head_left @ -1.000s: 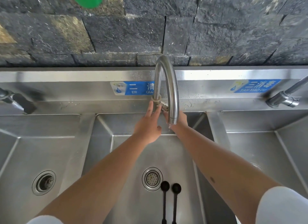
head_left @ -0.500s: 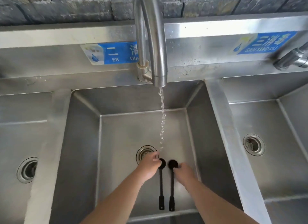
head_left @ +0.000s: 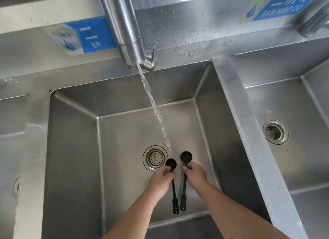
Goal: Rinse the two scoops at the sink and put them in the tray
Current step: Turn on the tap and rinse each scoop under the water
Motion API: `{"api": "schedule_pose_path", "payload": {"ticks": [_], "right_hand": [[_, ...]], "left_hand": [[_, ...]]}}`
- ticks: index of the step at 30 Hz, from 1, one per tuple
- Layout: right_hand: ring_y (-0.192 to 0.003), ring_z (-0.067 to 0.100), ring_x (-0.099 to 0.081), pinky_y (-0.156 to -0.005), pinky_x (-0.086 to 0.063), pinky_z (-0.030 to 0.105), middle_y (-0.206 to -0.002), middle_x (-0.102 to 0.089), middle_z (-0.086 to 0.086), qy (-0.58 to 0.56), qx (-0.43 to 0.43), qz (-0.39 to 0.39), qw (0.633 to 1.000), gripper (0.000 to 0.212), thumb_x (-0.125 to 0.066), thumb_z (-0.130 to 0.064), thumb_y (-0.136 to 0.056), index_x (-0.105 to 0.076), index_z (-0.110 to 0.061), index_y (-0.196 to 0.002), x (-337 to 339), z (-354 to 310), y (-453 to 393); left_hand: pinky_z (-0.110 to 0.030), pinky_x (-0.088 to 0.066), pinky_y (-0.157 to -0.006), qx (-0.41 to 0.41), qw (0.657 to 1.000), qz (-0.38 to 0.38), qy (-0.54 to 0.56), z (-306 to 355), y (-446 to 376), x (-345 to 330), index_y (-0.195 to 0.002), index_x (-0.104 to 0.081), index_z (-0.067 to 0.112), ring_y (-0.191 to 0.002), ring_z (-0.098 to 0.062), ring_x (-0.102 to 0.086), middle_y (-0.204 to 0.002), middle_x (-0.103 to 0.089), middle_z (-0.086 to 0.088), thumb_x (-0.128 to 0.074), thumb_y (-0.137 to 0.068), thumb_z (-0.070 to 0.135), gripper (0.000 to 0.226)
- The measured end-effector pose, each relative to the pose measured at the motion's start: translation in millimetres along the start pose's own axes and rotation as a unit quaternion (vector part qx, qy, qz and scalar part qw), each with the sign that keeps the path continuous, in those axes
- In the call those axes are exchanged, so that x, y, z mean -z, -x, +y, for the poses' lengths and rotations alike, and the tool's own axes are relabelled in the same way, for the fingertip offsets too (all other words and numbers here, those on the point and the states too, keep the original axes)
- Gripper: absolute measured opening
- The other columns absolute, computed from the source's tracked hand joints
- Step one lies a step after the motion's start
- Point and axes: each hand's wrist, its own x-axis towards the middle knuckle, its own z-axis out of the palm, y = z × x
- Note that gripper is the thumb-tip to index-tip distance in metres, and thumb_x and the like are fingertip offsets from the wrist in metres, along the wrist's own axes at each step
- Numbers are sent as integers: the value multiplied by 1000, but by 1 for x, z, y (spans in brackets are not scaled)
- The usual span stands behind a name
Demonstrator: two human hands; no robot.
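Observation:
Two black long-handled scoops are low in the middle sink basin (head_left: pixel 124 132). My left hand (head_left: pixel 161 182) pinches the left scoop (head_left: pixel 171 165) just below its round bowl. The right scoop (head_left: pixel 186 156) is gripped the same way by my right hand (head_left: pixel 195 175), with its bowl slightly farther from me. Both handles point back toward me, side by side. Water runs from the steel faucet (head_left: pixel 131 48) in a slanted stream (head_left: pixel 154 109) that lands between the drain and the scoop bowls. No tray is in view.
The drain strainer (head_left: pixel 155 158) sits left of the scoop bowls. A second basin with its own drain (head_left: pixel 275 132) lies to the right behind a steel divider (head_left: pixel 249 132). A third basin (head_left: pixel 10 149) is at the left. Blue labels mark the backsplash.
My hands left the faucet handle, came down into the basin and closed on the two scoops. Water started running. The view tilted down and moved closer.

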Motion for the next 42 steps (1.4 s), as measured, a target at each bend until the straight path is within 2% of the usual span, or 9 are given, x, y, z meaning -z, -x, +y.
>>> {"api": "schedule_pose_path", "payload": {"ticks": [6, 11, 15, 18, 24, 28, 33, 38, 42], "right_hand": [[-36, 6, -41, -40, -30, 17, -49, -53, 1, -104, 39, -64, 992, 25, -58, -11, -90, -50, -14, -66, 31, -63, 54], [-41, 14, -48, -44, -37, 22, -50, -55, -1, -170, 62, -100, 978, 19, -60, -5, -88, -65, -9, -70, 56, -116, 106], [-40, 15, -44, -43, -35, 26, -58, -56, 6, -175, 96, -92, 976, 11, -60, -2, -88, -68, 4, -83, 71, -144, 135], [-40, 13, -42, -41, -33, 21, -60, -56, 9, -192, 107, -100, 970, 16, -57, 1, -90, -66, 13, -96, 82, -155, 152], [-43, 17, -46, -43, -30, 25, -62, -57, 8, -237, 70, -176, 953, 20, -47, -3, -98, -60, 7, -109, 107, -152, 182], [-43, 20, -49, -43, -33, 23, -64, -59, 10, -251, 41, -207, 945, 22, -44, -8, -100, -60, 2, -110, 125, -139, 196], [-44, 20, -49, -42, -35, 22, -62, -57, 12, -246, 21, -226, 942, 25, -44, -16, -100, -64, -1, -100, 137, -126, 206], [-48, 23, -53, -43, -35, 22, -64, -57, 15, -279, 31, -247, 927, 20, -48, -9, -98, -66, 0, -95, 144, -125, 211], [-39, 18, -44, -39, -26, 17, -63, -58, 13, -290, 65, -223, 928, 19, -51, -3, -95, -69, 0, -99, 153, -117, 211]], "left_hand": [[-32, -45, -88, -56, 997, 31, 51, 46, 22, 24, -120, -57, 14, -105, -20, -62, -111, -67, -4, -54, -90, 16, 30], [-32, -45, -79, -105, 986, 6, 132, 91, 53, 39, -117, -60, 24, -94, -15, -64, -103, -68, 1, -56, -93, 19, 25], [-25, -43, -61, -175, 979, 28, 99, 115, 75, 50, -86, -70, 30, -69, -13, -62, -76, -71, 5, -56, -87, 10, 24], [-29, -46, -63, -191, 977, 50, 84, 128, 85, 56, -82, -69, 25, -68, -14, -63, -74, -69, 1, -56, -82, 10, 20], [-25, -38, -46, -218, 971, 92, 34, 147, 97, 60, -68, -62, 20, -43, -14, -53, -53, -59, 1, -58, -80, 11, 16], [-21, -38, -39, -190, 976, 52, 89, 154, 107, 60, -81, -65, 16, -41, -13, -60, -65, -66, -8, -49, -88, 3, 22], [-22, -37, -41, -158, 954, -92, 237, 151, 131, 66, -109, -67, 13, -47, -16, -57, -93, -66, -24, -44, -88, -10, 39], [-21, -44, -49, -202, 946, -90, 237, 157, 149, 85, -127, -60, 18, -61, -19, -66, -106, -65, -17, -37, -89, -16, 56], [-23, -52, -61, -227, 936, -81, 256, 168, 158, 96, -124, -61, 25, -70, -15, -69, -113, -64, -15, -46, -84, -16, 60]]}}
